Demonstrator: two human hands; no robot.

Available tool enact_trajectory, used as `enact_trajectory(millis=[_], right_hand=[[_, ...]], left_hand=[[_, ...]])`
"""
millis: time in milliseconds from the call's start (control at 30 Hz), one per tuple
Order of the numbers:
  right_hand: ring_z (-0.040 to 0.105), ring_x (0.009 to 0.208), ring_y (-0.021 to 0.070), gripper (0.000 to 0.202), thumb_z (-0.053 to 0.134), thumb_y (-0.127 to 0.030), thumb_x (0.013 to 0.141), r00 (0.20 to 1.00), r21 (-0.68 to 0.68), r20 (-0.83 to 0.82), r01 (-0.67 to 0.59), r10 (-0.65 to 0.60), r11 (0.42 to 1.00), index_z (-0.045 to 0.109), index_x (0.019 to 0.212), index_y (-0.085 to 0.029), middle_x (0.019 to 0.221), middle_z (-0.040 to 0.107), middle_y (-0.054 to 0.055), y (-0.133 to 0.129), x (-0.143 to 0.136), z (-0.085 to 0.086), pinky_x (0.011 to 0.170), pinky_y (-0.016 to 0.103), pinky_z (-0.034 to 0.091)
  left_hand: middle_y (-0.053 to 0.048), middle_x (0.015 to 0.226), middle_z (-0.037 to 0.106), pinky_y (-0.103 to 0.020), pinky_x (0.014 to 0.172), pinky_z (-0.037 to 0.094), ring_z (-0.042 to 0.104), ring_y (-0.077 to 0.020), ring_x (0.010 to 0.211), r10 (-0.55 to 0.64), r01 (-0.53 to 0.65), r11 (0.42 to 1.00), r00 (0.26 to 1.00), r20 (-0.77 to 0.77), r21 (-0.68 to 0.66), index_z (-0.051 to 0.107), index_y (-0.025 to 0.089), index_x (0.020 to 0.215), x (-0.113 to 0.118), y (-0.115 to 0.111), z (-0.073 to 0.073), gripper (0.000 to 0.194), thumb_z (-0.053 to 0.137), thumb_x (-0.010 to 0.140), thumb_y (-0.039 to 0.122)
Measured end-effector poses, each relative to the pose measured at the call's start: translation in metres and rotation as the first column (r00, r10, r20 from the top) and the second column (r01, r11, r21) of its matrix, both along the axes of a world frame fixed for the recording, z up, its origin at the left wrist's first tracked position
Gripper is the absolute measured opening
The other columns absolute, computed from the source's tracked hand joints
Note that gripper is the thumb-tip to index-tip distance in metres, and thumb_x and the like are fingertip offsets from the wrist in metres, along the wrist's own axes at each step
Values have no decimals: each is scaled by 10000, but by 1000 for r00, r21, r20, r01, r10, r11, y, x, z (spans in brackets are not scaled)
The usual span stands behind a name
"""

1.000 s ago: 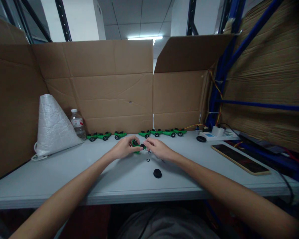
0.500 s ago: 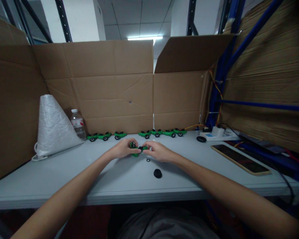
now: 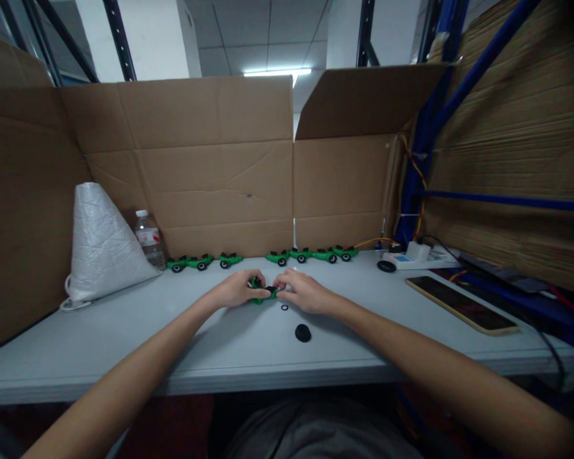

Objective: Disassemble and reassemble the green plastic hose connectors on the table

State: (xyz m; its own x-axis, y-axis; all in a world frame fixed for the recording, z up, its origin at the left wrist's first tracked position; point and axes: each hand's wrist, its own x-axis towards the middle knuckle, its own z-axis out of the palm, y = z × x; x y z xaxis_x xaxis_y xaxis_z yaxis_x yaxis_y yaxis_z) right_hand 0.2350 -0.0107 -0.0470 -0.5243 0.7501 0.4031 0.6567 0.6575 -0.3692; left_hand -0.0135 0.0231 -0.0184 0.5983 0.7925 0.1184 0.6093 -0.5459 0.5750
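A small green and black toy car is held between my two hands, just over the white table. My left hand is closed round its left end, thumb along the near side. On the right end, the fingers and thumb of my right hand pinch the car, and the fingertips hide part of it. Close below my right hand lies a small dark ring. Nearer the table's front edge is a round black disc.
Several green toy cars line the back, against the cardboard wall. At left stand a silvery bag and a water bottle. A phone, a power strip and another black disc lie at right.
Both hands have tilted the toy car slightly, its right end now lower. The right fingers have shifted a little left and closer to the left hand.
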Motion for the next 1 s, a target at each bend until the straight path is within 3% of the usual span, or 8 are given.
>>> enact_trajectory(millis=[133, 300, 433, 600, 1000], right_hand=[[608, 1019, 209, 154, 694, -173, 952, 1000, 3, 4, 13, -13, 1000, 691, 1103, -204, 1051, 685, 49, 0, 0, 2, 877, 302, 402], [594, 857, 190, 207, 726, -216, 902, 978, -22, -14, 207, -208, 978, 639, 1087, -187, 910, 675, 20, -2, 0, 7, 751, 288, 353], [604, 891, 218, 267, 759, -337, 873, 950, -68, 58, 309, -306, 949, 635, 1054, -186, 981, 678, 60, -3, 2, 8, 714, 294, 338], [619, 934, 234, 226, 741, -367, 893, 941, -73, 114, 328, -319, 942, 657, 1001, -188, 1039, 690, 87, -1, 3, 5, 737, 301, 358], [619, 863, 215, 123, 721, -313, 931, 931, -71, 165, 342, -327, 937, 671, 918, -202, 944, 712, 61, -2, 4, 8, 679, 300, 290]], left_hand=[[-21, 860, 708, -252, 628, 407, 590, -154, 695, -23, 23, 999, 1000, -3, 31, 719, 195, 1029, 0, -2, 4, 500, 752, 831, 654], [-30, 912, 722, -258, 655, 408, 599, -166, 732, 13, -10, 997, 999, -46, 81, 743, 202, 1028, 0, -4, 8, 453, 760, 833, 610], [-28, 913, 725, -261, 681, 413, 616, -178, 758, 27, -18, 993, 997, -79, 116, 761, 209, 1038, -1, -3, 9, 439, 754, 837, 600], [-19, 877, 730, -268, 702, 415, 623, -188, 758, 68, -50, 988, 991, -119, 149, 775, 221, 1012, -1, -3, 9, 398, 728, 863, 586], [-69, 1070, 666, -307, 833, 483, 633, -214, 880, 85, -59, 969, 991, -101, 240, 754, 214, 1071, 2, -4, 3, 431, 743, 856, 587]])
